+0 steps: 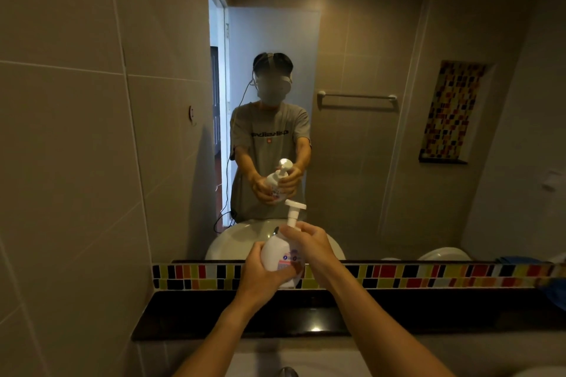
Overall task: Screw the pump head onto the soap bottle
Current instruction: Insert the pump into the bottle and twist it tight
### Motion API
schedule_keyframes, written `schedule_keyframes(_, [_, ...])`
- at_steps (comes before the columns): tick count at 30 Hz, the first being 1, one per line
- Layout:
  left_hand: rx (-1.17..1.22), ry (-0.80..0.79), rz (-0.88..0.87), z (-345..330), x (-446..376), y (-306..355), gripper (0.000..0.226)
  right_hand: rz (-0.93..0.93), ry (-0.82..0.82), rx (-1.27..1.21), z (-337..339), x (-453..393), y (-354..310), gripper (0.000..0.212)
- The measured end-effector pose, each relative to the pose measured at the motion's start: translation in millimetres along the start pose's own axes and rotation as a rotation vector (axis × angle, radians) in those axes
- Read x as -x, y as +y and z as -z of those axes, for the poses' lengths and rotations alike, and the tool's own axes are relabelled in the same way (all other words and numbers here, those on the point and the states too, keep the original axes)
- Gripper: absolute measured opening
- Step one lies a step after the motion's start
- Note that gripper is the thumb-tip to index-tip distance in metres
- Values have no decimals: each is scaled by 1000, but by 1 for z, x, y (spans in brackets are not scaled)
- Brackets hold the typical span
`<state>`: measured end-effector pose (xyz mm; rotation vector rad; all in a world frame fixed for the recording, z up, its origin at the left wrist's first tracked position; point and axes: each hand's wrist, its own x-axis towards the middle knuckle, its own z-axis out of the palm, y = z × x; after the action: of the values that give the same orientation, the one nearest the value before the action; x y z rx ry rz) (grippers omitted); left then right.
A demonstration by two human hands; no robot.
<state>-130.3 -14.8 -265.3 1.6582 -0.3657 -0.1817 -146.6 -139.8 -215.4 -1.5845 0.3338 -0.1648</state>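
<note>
No legible txt: bottle label (289,261) blurred

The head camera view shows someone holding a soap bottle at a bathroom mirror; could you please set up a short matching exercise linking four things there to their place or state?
Column one:
1. left hand
2. right hand
3. pump head
4. mosaic tile strip

Column two:
A. runs along the wall under the mirror
B. wraps the body of the soap bottle
C. stands upright on top of the bottle
D. grips the bottle's neck at the pump collar

Pairs: 1-B, 2-D, 3-C, 4-A
</note>
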Motion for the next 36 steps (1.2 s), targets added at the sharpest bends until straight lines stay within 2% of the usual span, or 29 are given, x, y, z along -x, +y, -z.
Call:
schedule_keyframes(2, [-45, 40, -21, -2, 1, 2, 62, 0, 32, 35, -3, 1, -5, 44])
schedule_keyframes(7, [-239, 336, -139, -15, 1, 13, 70, -10, 114, 31, -13, -1, -18, 77])
schedule_keyframes(8, [-234, 341, -156, -17, 2, 17, 72, 0, 127, 20, -13, -1, -21, 77])
schedule_keyframes(10, [-76, 254, -199, -18, 6, 22, 70, 37, 159, 0, -7, 0, -28, 60])
schedule_keyframes(12, [203, 129, -173, -12, 10, 26, 65, 67, 169, -12, 2, 2, -33, 49])
schedule_keyframes(16, [522, -118, 153, 2, 9, 31, 46, 103, 84, -28, 9, 12, -34, 37])
schedule_keyframes(18, [584, -210, 223, 6, 10, 36, 41, 106, 58, -21, 7, 13, -33, 39])
schedule_keyframes(21, [548, -177, 188, 8, 8, 44, 51, 110, 58, -8, 7, 13, -39, 45])
schedule_keyframes(23, [404, -97, 111, 5, 5, 49, 62, 129, 81, -30, 10, 14, -43, 40])
schedule_keyframes(26, [198, -8, -12, -2, 5, 49, 51, 158, 128, -38, 11, 17, -45, 39])
schedule_keyframes(29, [178, -6, -35, -3, 5, 48, 45, 150, 97, -33, 8, 18, -45, 36])
schedule_keyframes(32, [201, -9, -36, 2, 1, 48, 51, 144, 55, -85, 12, 15, -50, 28])
schedule_keyframes(34, [196, -4, -49, 5, 0, 47, 53, 161, 53, -51, 11, 16, -53, 34])
schedule_keyframes(36, [190, -3, -59, 5, 0, 44, 46, 168, 81, -12, 8, 17, -49, 49])
